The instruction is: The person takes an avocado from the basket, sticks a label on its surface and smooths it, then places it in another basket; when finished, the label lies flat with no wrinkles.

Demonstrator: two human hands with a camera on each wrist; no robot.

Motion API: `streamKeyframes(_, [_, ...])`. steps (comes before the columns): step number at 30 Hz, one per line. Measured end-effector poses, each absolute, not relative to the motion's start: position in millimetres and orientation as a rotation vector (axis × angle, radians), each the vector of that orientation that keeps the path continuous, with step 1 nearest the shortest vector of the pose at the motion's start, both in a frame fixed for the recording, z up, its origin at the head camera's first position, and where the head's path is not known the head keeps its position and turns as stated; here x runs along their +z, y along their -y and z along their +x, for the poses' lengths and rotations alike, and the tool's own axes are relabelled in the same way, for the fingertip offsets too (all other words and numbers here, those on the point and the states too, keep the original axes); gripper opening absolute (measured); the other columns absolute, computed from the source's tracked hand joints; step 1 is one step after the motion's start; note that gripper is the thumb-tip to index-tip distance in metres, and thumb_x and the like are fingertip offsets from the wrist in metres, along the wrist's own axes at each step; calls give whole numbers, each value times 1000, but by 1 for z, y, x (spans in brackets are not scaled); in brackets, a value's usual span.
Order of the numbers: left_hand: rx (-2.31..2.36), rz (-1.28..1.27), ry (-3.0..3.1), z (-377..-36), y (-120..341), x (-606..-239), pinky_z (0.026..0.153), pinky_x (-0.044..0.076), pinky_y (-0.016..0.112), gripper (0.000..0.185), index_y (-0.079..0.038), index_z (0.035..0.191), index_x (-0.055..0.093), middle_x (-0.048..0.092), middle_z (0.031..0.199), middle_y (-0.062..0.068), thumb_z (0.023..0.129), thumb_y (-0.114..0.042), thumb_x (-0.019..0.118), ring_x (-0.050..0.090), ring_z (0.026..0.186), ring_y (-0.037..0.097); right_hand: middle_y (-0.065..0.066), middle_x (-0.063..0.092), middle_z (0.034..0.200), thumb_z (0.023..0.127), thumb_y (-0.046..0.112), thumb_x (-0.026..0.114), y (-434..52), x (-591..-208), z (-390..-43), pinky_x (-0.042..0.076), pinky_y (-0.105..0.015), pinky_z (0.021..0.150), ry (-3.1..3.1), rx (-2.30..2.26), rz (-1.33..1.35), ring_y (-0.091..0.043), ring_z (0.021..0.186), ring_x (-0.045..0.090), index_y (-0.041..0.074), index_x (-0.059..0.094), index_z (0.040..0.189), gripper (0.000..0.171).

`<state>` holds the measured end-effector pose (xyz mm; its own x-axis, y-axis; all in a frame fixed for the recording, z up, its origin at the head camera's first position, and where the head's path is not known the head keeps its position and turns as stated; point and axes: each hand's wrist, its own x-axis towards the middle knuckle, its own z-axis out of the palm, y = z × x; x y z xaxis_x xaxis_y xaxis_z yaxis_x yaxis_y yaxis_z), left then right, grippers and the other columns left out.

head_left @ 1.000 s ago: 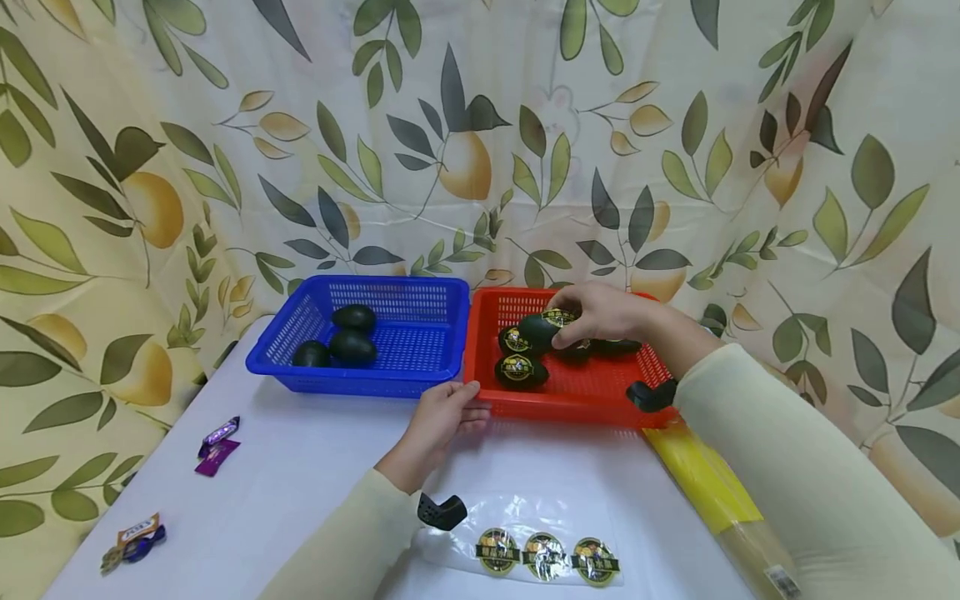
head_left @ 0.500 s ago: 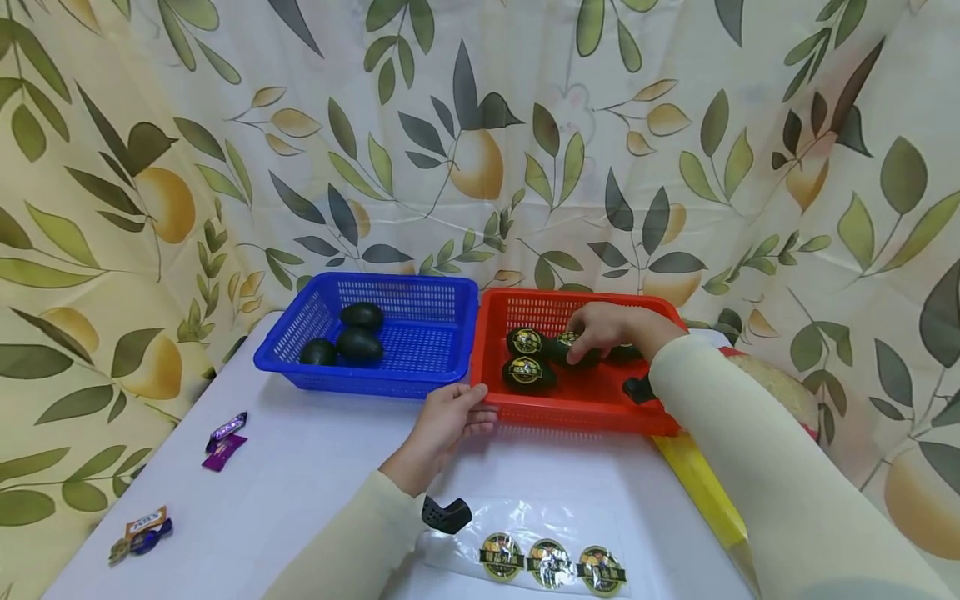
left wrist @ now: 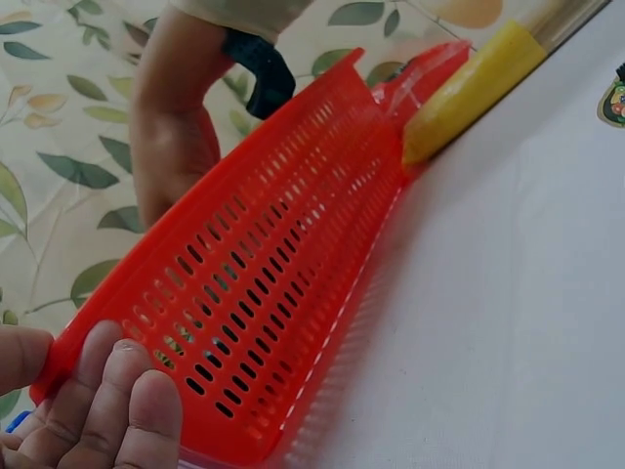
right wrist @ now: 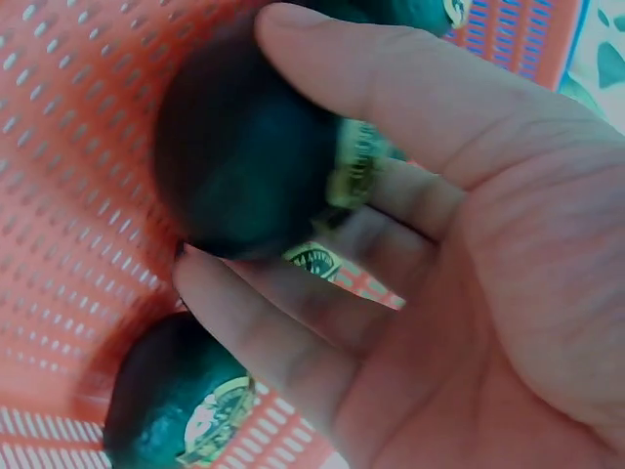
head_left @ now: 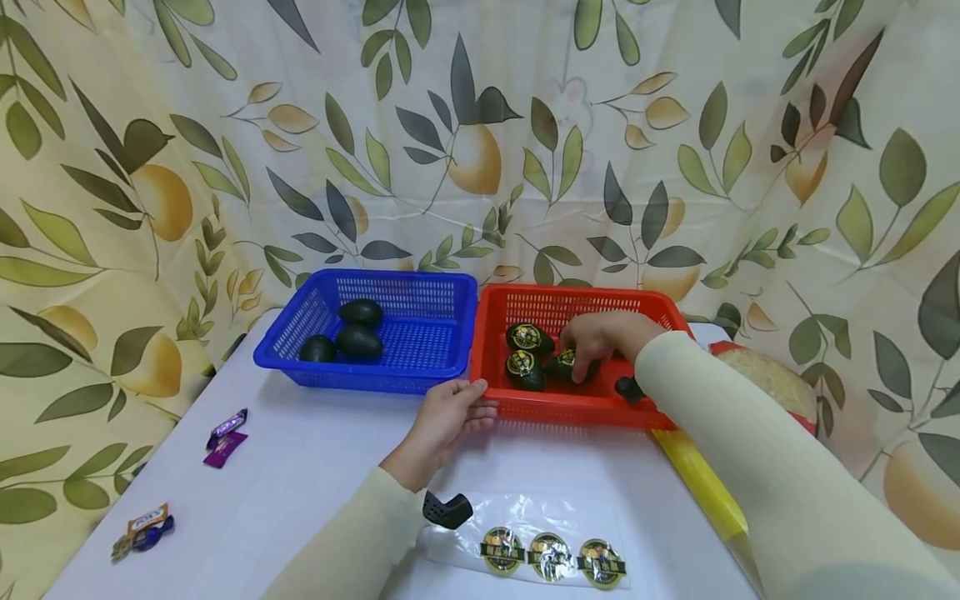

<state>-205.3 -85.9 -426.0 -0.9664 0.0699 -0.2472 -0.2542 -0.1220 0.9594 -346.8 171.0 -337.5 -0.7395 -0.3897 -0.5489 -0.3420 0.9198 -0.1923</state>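
Head view: white table carries a blue basket at 10 o'clock and a red basket at 1 o'clock, the two touching side by side.

Risks, judged from this moment:
- Red basket could skid or tip toward the person. Its near wall looks thin and tilted in the left wrist view, and only the left hand steadies it at the 7 o'clock corner.
- Avocado under the right hand could roll out of the grip. In the right wrist view, the thumb and fingers wrap it loosely, more cradling than clamping, and the skin looks smooth.
- Its gold label could crease or lift, since a finger lies right across the label edge.
- Neighbouring labelled avocados sit touching it; a nudge could roll them label-down.

Hand pose:
- Left hand: forearm comes in from 6 o'clock; fingers curl over the red rim from outside, thumb on the inner side. Grip narrow, pinching the wall.
- Right hand: arm reaches in from 4 o'clock, wrist bent down into the basket, palm down, grip medium-wide around one avocado low on the basket floor, near centre.

Small items: sheet with three stickers at 6 o'clock, untouched.
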Motion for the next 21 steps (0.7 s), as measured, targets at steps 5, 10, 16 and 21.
streamKeyframes(5, [2194,-208,-1916,-206,88,-427,83,63,34,32,0,117,66,74,114,25,106,-29,62,77,94,30,-13,66,124,85,23,87,-160,-333,-349,60,-46,92,-2412,-55,-468,-29,104,63,8,65,136,57])
streamKeyframes(10, [2169,-215,-1937,-205,90,-432,86,63,35,36,-1,120,67,75,113,23,105,-34,62,76,97,30,-13,69,121,90,29,80,-155,-329,-352,62,-42,84,-2506,-62,-577,-26,97,66,3,67,132,51])
streamKeyframes(16, [2186,-277,-1972,-200,108,-436,87,62,33,47,1,129,60,72,117,21,104,-39,62,72,100,29,-16,70,119,95,33,72,-143,-319,-360,58,-43,86,-2654,-172,-763,-28,94,68,-1,64,132,50])
streamKeyframes(21, [2388,-464,-1895,-193,144,-436,86,61,32,57,4,138,48,67,123,23,106,-42,59,68,100,26,-16,71,121,96,32,70,-110,-305,-359,56,-49,96,-2677,-407,-820,-31,107,66,3,64,133,47])
